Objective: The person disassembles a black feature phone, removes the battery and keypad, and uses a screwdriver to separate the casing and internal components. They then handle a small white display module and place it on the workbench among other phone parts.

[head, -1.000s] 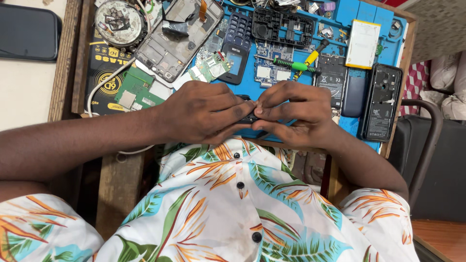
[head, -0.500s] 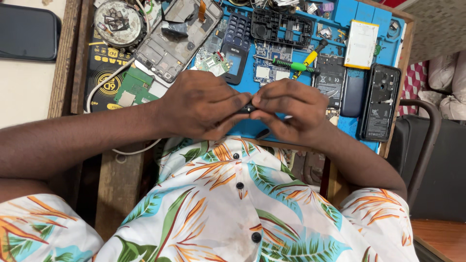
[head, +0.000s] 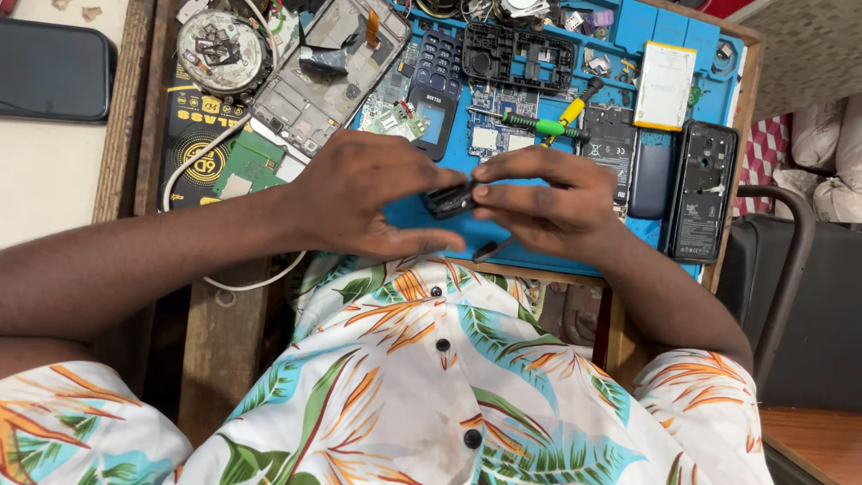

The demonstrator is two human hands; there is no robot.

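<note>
A: Hands first: two of them, both the person's own. The left hand [head: 377,193] and the right hand [head: 548,202] meet over the near edge of the blue mat [head: 646,27], fingers of each curled and pinched on one small dark part [head: 449,199] held between them, above the mat and not resting on it.

B: Anything else in the right hand?

A: A thin dark tool [head: 492,250] pokes out from under it; how it is gripped I cannot tell.

B: And on the mat, counted?

A: One green-and-yellow screwdriver [head: 543,124] just beyond the hands. One small keypad phone [head: 433,117] with a lit screen, one black keypad frame [head: 519,56], one white battery [head: 664,85], one dark back cover [head: 702,190] at the right edge. Loose screws and bits along the far edge are too small to count.

B: To the left?

A: One opened smartphone frame [head: 328,76], one round tray of scraps [head: 223,49], one green circuit board [head: 247,166] and one white cable [head: 242,283] that runs under the left forearm. One dark phone [head: 54,70] lies apart on the pale table.

B: What blocks the view?

A: The hands hide most of the part, and the floral shirt [head: 449,386] covers the near edge of the bench.
</note>
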